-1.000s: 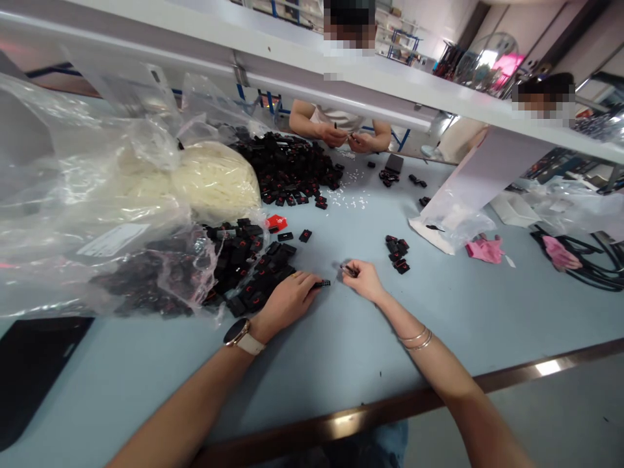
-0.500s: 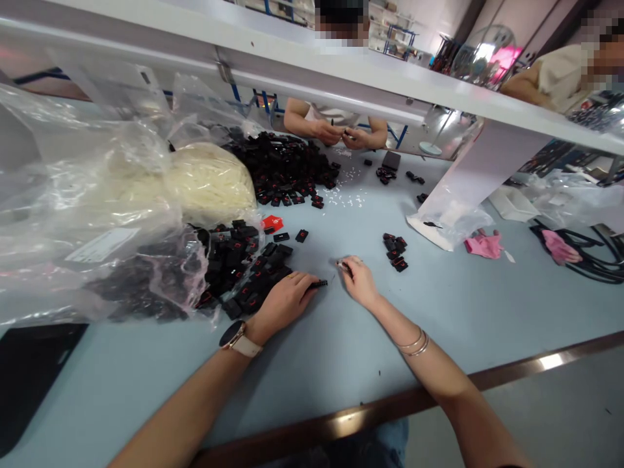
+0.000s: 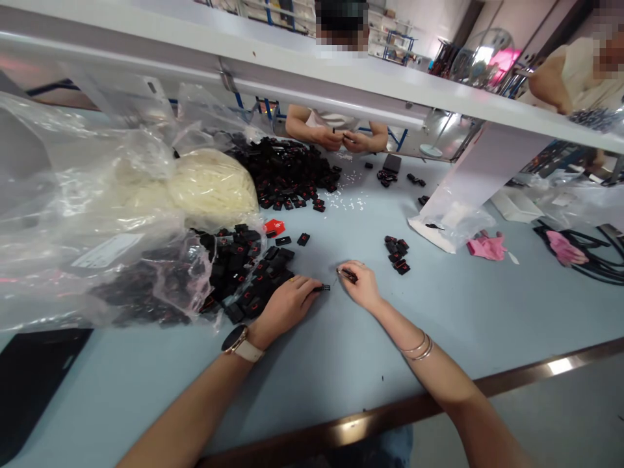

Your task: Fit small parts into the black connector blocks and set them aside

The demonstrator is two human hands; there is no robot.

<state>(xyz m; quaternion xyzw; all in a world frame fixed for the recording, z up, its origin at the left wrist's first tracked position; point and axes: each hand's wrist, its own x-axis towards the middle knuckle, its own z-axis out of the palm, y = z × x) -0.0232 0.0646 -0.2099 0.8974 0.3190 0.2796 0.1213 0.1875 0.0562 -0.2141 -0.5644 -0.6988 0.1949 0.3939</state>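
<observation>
My left hand [image 3: 293, 300], with a watch on its wrist, is closed on a small black plastic piece [image 3: 324, 288] whose visible end has tiny light squares. Just across from it, my right hand [image 3: 361, 285] is closed around a slim dark tool [image 3: 347, 275] with a thin pointed metal tip. The tip is close to the black piece; whether they touch I cannot tell. Left of my left hand lies a pile of black plastic pieces with red marks [image 3: 258, 286], partly in a clear bag. A smaller group of such pieces [image 3: 397, 253] lies beyond my right hand.
Clear bags with pale yellow contents [image 3: 212, 185] fill the left. A larger black heap [image 3: 287, 166] and scattered white bits [image 3: 348, 195] lie farther back. Overhead runs a white shelf [image 3: 292, 55] on a post [image 3: 480, 172]. A co-worker's hands [image 3: 344, 139] hold something opposite. Pink cloth [image 3: 487, 247] lies right.
The view has shifted slightly. My right hand has turned a little, so more of the slim tool shows. My left hand keeps its hold on the black piece.
</observation>
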